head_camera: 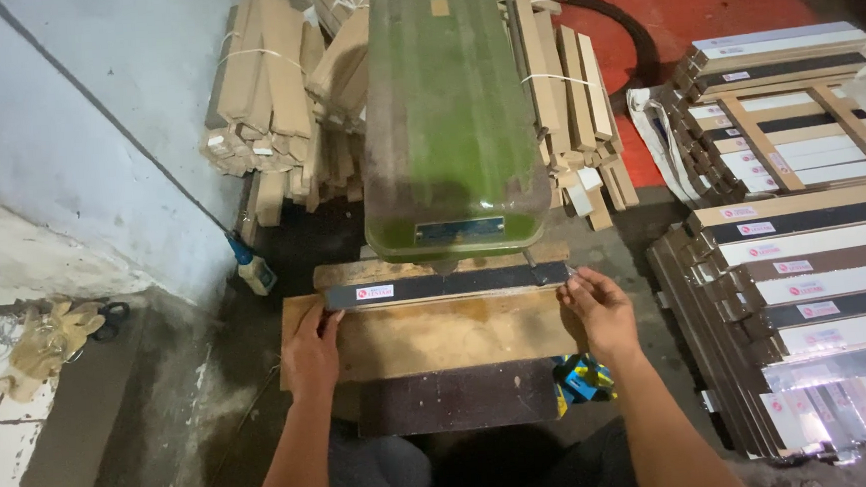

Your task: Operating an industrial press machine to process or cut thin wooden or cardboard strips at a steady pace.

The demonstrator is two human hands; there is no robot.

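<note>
While a dark flat strip is lying across the wooden counter under the green machine head, the left hand is pinching its 9 o'clock end and the right hand is gripping its 3 o'clock end. Stacks of boxed strips are sitting at 3 o'clock, bundled cardboard sleeves at 11 o'clock.

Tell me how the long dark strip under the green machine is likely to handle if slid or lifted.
The dark strip probably stays stiff: it lies straight between the left hand and right hand. Its flat faces suggest it slides on the wooden board rather than rolls. Being thin and long, it is likely light, though it may swing if lifted by one end.
</note>
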